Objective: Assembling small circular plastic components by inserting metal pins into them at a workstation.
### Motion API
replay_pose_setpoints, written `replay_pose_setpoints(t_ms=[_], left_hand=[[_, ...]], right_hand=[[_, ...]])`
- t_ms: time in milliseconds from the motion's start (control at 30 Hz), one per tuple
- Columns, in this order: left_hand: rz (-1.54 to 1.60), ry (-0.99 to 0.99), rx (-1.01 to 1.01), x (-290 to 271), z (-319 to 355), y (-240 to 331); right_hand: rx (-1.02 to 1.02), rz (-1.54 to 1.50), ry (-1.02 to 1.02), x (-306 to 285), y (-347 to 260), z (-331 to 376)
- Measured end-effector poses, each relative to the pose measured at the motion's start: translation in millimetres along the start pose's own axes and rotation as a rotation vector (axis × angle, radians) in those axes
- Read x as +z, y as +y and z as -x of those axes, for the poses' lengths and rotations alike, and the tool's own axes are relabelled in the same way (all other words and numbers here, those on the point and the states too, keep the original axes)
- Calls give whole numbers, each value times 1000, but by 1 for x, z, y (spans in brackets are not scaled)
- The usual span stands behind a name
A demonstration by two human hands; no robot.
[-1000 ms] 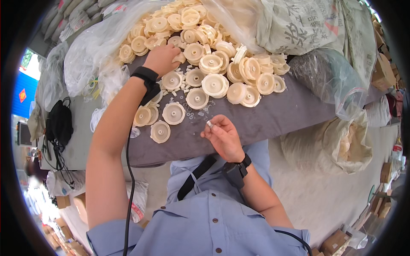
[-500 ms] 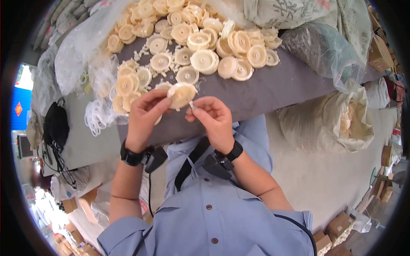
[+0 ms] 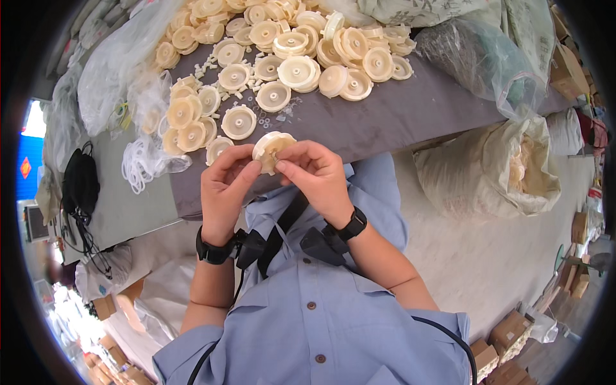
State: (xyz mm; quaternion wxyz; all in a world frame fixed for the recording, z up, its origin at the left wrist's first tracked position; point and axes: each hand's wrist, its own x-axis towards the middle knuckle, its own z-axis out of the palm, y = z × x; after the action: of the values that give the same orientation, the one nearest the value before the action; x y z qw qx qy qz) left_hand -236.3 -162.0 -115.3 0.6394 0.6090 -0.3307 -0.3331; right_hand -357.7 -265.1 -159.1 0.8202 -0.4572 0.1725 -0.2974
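My left hand (image 3: 226, 183) pinches the left rim of a round cream plastic disc (image 3: 264, 149) between thumb and fingers, just above the table's near edge. The disc is tilted, its hollow side partly in sight. My right hand (image 3: 317, 172) is closed at the disc's middle, thumb and forefinger together on a small pale plastic piece that they mostly hide. Whether that piece sits in the disc's hub I cannot tell. Beyond my hands lies a loose single disc (image 3: 239, 122), hub upward, with a smaller one (image 3: 219, 148) nearer my left hand.
A heap of similar discs (image 3: 297, 72) covers the far part of the dark tabletop (image 3: 359, 128). Small white plastic pieces (image 3: 239, 90) lie scattered among them. White cord (image 3: 144, 168) and clear bags (image 3: 119, 80) are at left. An open woven sack (image 3: 462, 176) stands at right.
My right hand has moved left, bringing the small piece from beside the disc to its middle. The disc has tilted in my left hand. The whole view has shifted slightly.
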Motion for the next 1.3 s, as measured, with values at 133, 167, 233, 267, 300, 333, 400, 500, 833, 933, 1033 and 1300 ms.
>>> replay_pose_setpoints(t_ms=[133,167,233,267,300,333,400,500,833,933,1033,1300], left_hand=[[-4,3,-12,2,5,-3],[4,0,-17,3,6,-3],[11,-4,-22,3,7,-2],[27,-13,-39,2,8,-2],[43,-21,-55,1,8,-1],[42,-21,-56,1,9,-1],[48,-46,-61,2,10,-1],[84,-77,-81,0,11,-1],[70,-82,-146,-2,-5,-1],[54,-56,-110,-1,-4,-6],[47,-53,-93,0,-3,-9],[29,-101,-10,2,-4,-11]], right_hand=[[-123,371,107,-5,-1,-1],[-183,333,103,-5,1,-3],[-242,294,99,-5,1,-4],[-83,101,25,-6,-2,-3],[75,-93,-50,-6,-3,-3],[76,-93,-50,-6,-2,-3],[27,-147,-60,-6,3,-3],[13,-196,-126,-8,7,-2],[27,-199,-112,-14,9,-5],[-43,-162,-102,-14,10,-8],[-24,-155,-90,-14,10,-8],[6,-148,-113,-16,13,-11]])
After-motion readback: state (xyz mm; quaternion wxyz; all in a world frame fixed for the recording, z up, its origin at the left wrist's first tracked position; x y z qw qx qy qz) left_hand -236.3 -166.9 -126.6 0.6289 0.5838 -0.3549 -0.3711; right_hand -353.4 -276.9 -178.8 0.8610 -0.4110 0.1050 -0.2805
